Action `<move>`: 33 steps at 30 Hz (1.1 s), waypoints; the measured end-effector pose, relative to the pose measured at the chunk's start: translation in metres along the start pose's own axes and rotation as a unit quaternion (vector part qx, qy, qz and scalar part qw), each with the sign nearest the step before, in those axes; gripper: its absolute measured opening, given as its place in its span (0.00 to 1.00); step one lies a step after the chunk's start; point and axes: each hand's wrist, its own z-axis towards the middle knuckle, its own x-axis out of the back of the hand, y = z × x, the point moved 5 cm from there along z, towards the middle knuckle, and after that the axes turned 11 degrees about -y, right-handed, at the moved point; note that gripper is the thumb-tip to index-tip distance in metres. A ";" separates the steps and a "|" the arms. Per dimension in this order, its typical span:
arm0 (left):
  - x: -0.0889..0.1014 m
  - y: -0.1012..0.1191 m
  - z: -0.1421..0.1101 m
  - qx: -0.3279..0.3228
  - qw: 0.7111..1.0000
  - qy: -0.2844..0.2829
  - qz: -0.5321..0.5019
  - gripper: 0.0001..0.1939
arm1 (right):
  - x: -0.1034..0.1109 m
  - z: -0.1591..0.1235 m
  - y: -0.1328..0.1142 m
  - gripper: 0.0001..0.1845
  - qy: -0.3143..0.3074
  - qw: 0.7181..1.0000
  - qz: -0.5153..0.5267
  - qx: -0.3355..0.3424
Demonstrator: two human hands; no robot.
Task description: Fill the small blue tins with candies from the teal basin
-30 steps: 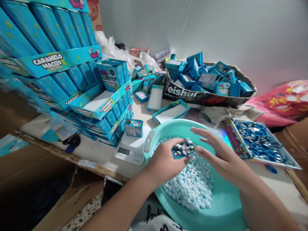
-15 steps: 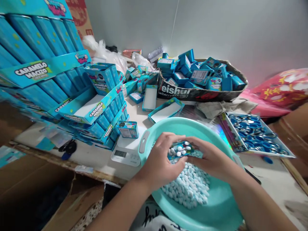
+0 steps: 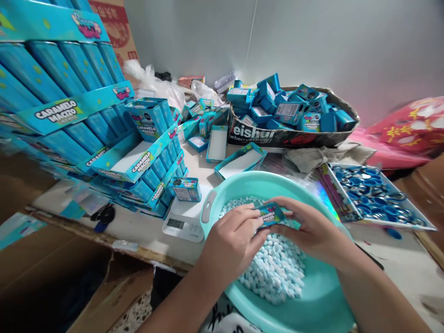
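Note:
A small blue candy tin [image 3: 271, 215] is held between my two hands above the turquoise basin [image 3: 326, 296], its printed front facing me. My left hand [image 3: 231, 243] closes over the tin's left end, its fingers hiding that part. My right hand [image 3: 310, 229] grips the right end with thumb below and fingers above. Beneath them, pale blue and white candies [image 3: 277, 273] lie heaped in the basin. Another tin [image 3: 186, 189] stands on the white kitchen scale [image 3: 182, 226], left of the basin; its display is unreadable.
Stacked display trays [image 3: 138, 162] of blue tins rise on the left. Behind the basin sits a carton [image 3: 294, 136] full of loose tins, with two flat card trays [image 3: 241, 162] before it. A box of blue lids [image 3: 376, 194] stands right. An open cardboard box [image 3: 100, 296] is below the table edge.
The tin has turned: white candies showed at its open side before, and now its printed face shows. My left hand has moved over its left end. The view has shifted slightly.

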 end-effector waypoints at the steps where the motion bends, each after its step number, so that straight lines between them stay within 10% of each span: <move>1: -0.001 0.000 0.001 0.007 1.000 -0.010 0.005 0.09 | 0.000 0.001 0.000 0.17 0.003 1.000 0.006 -0.001; 10: 0.074 -0.065 -0.014 0.189 0.945 0.140 0.225 0.20 | 0.009 0.000 0.019 0.18 0.103 0.991 0.012 -0.086; 18: 0.085 -0.144 -0.030 0.412 0.885 -0.032 0.217 0.39 | 0.010 0.001 0.020 0.16 0.122 0.989 0.023 -0.075; 23: 0.072 -0.147 -0.044 0.382 0.922 0.018 0.055 0.23 | 0.015 0.000 0.011 0.15 0.156 0.983 0.081 -0.050; 27: 0.086 -0.108 -0.031 0.279 0.948 0.080 0.133 0.19 | 0.021 -0.001 0.003 0.14 0.194 0.975 0.094 -0.046; 33: 0.085 -0.054 0.012 0.055 0.930 -0.116 0.344 0.27 | 0.025 -0.001 -0.002 0.12 0.216 0.972 0.079 -0.037</move>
